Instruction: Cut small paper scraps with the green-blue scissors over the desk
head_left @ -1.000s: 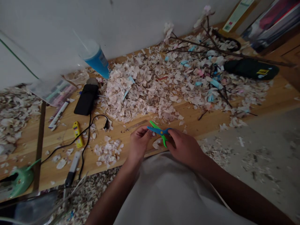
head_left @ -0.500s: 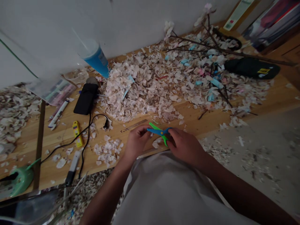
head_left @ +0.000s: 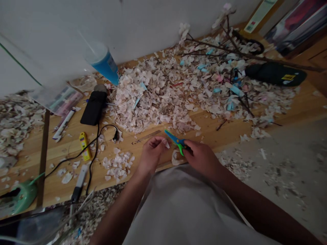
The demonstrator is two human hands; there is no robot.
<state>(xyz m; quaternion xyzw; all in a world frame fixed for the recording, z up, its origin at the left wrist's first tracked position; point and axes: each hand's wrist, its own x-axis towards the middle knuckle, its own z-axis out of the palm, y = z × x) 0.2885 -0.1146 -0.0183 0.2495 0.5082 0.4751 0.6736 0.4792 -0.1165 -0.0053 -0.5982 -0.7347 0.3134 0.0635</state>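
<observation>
Near the front edge of the wooden table, my right hand [head_left: 200,154] grips a pair of blue and green scissors [head_left: 176,139] by the handles. The blades are together and point up and to the left. Just left of their tips, my left hand [head_left: 152,151] pinches a small whitish paper scrap [head_left: 167,144] between thumb and fingers. A curled paper piece [head_left: 176,157] lies below the scissors on the wood. Beyond both hands rises a large heap of pale paper scraps [head_left: 150,92]. A smaller cluster of scraps [head_left: 119,165] sits left of my left hand.
A blue cup [head_left: 106,66] leans against the heap. At left are a black phone-like device [head_left: 94,107] with a cable, a yellow box [head_left: 85,146], a marker [head_left: 63,125] and a grey-and-black cutter-like tool [head_left: 79,183]. Branches with flowers [head_left: 237,52] and a dark pouch [head_left: 276,74] lie at right.
The scissors' blades have gone from spread to together. My left hand has drawn slightly away from them, and a small paper scrap now shows in its fingertips.
</observation>
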